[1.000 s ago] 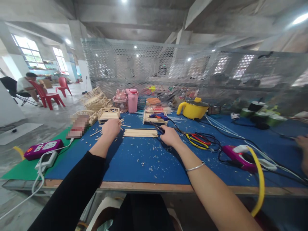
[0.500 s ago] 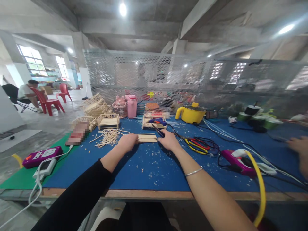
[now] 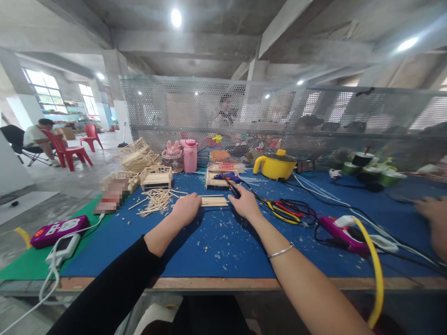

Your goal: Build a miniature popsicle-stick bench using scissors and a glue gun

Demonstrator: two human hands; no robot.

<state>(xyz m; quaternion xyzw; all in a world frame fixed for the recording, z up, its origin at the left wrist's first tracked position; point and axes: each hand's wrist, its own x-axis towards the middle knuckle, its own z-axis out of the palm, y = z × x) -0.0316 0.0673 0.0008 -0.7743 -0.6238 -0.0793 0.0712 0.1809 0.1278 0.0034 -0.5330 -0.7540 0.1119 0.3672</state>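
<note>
Several pale wooden sticks [image 3: 214, 201] lie side by side in a flat row on the blue table mat. Over their left end, my left hand [image 3: 188, 207] is closed with its fingers pressed together on the sticks. My right hand [image 3: 245, 202] is at the right end, its thumb by the stick tips. In it is a slim dark tool [image 3: 233, 187], pointing away; its kind is not clear. Just beyond it a blue glue gun [image 3: 227, 177] rests on a small wooden bed frame [image 3: 213, 179]. Loose sticks [image 3: 157, 201] are heaped left of my left hand.
More small wooden frames [image 3: 156, 177] stand at the back left. Red and yellow pliers [image 3: 284, 211] and cables lie to the right, with a purple power strip [image 3: 344, 235]. A yellow pot [image 3: 277, 166] stands behind. Another person's hand [image 3: 433, 214] is at the far right.
The dark tool in my right hand has turned and shows less beyond the fingers. My left hand stays on the sticks, slightly shifted. Behind the mesh, a person shows more clearly.
</note>
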